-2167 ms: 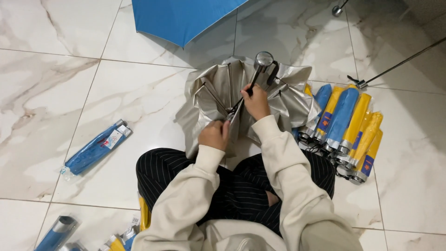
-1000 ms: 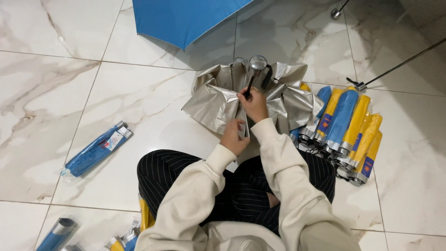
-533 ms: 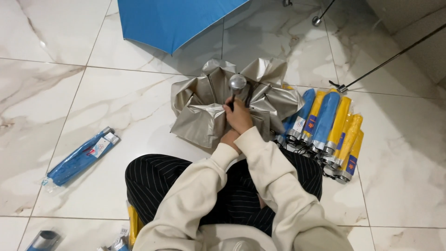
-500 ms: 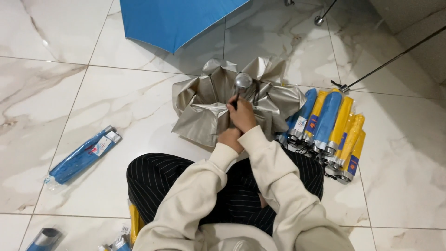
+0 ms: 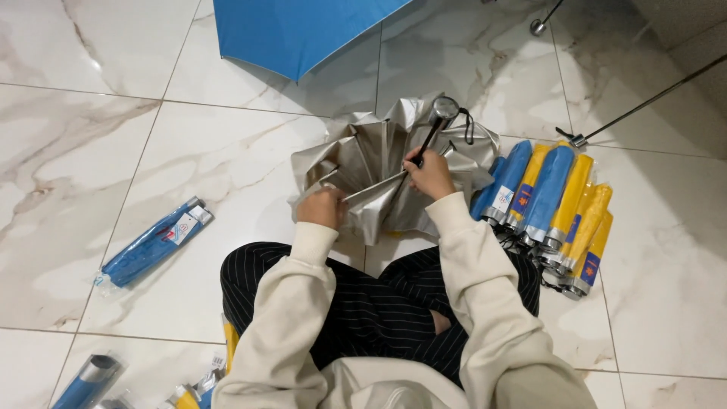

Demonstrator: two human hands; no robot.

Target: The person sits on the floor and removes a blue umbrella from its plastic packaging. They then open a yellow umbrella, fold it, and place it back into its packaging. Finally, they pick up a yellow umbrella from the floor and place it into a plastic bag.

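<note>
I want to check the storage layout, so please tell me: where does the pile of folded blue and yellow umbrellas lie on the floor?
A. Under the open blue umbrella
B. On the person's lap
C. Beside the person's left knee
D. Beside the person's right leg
D: the pile of folded blue and yellow umbrellas lies on the floor next to the right leg, just past the right hand.

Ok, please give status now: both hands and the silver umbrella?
Left hand gripping silver umbrella canopy edge. Right hand closed on its black shaft. Folded blue and yellow umbrellas piled just right of it.
</note>
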